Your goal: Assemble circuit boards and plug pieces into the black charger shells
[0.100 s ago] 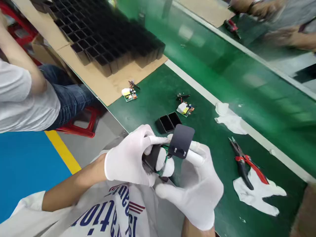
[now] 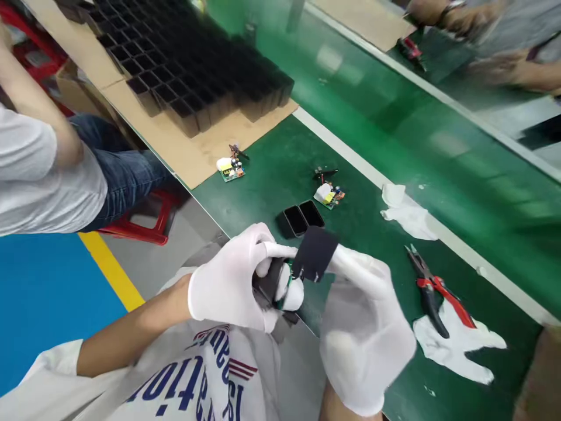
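Note:
Both my hands wear white gloves and meet over the near edge of the green table. My left hand (image 2: 228, 286) is closed around a black adapter housing (image 2: 268, 280) with a green circuit board showing inside it. My right hand (image 2: 363, 327) pinches a flat black cover plate (image 2: 314, 254) and presses it against the open end of the housing. Two empty black housings (image 2: 302, 217) stand just beyond my hands. Two loose circuit boards lie farther out, one (image 2: 328, 194) in the middle of the table and another (image 2: 230, 166) at the cardboard's edge.
Red-handled pliers (image 2: 432, 292) lie on a white glove (image 2: 456, 345) at right; another white cloth (image 2: 403, 209) lies near the white stripe. Many black housings (image 2: 188, 64) stand on cardboard at the back left. A seated person (image 2: 44, 169) is at left; another person's arms (image 2: 495, 47) at top right.
My right hand has rotated over and brought the cover plate down and left onto the housing. My left hand has barely moved.

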`<state>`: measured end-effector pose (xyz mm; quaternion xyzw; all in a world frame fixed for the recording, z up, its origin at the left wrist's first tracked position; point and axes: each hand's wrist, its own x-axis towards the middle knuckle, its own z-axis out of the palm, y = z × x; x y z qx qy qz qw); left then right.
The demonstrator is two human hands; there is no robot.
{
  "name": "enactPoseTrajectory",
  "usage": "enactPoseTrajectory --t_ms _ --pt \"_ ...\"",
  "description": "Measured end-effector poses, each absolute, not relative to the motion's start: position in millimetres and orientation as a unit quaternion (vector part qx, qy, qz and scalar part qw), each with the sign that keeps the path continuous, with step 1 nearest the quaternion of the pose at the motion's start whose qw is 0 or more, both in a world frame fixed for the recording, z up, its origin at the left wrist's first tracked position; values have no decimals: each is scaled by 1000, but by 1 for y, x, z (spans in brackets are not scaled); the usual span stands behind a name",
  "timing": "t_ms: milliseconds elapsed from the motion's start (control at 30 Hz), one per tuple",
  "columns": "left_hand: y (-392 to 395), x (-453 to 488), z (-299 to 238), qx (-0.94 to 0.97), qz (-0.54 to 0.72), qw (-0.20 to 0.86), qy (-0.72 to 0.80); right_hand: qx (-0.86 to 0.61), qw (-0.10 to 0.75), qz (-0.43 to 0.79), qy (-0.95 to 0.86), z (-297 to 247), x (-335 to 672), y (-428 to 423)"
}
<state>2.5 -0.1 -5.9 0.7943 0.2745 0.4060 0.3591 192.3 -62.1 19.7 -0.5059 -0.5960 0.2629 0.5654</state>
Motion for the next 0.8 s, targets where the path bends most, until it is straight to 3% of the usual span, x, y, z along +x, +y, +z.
enactPoseTrajectory --t_ms 133,267,433,567,800 --pt "-1 4 -8 775 424 373 284 -554 639 205 -493 27 185 -57" --pt "-2 2 -7 757 434 376 313 -565 637 123 -510 31 179 -59" --pt "2 0 -16 722 439 397 358 -599 478 18 -642 14 158 -75" --pt "7 2 -35 724 481 307 389 -636 384 -19 -669 -4 134 -72" --pt "21 -14 -56 721 488 208 447 -630 469 80 -614 -34 115 -39"
